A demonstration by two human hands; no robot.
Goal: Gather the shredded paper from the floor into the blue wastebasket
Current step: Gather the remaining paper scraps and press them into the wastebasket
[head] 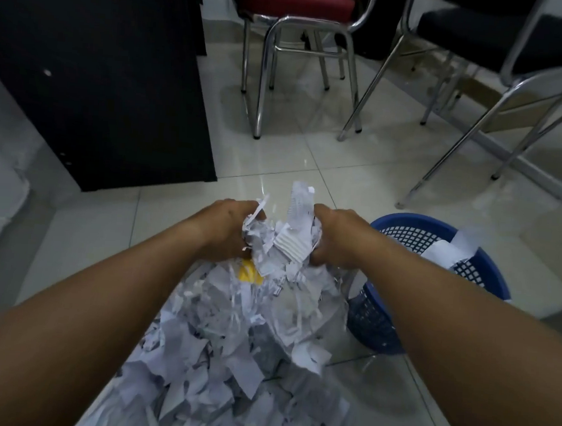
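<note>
A big heap of white shredded paper [230,349] covers the tiled floor in front of me. A yellow scrap [250,274] shows near its top. My left hand [229,226] and my right hand [336,236] press a bunch of shredded paper [283,236] between them, lifted just above the heap. The blue wastebasket [488,277], a mesh plastic one, stands on the floor to the right, close beside my right forearm. Some paper pieces [450,251] lie inside it against its far rim.
A black cabinet [99,77] stands at the left. Ahead are a red-seated chair [288,0] with chrome legs and a black-seated chair [505,32] at the right, its legs reaching toward the basket. Glossy white tiles [310,161] lie between them and the heap.
</note>
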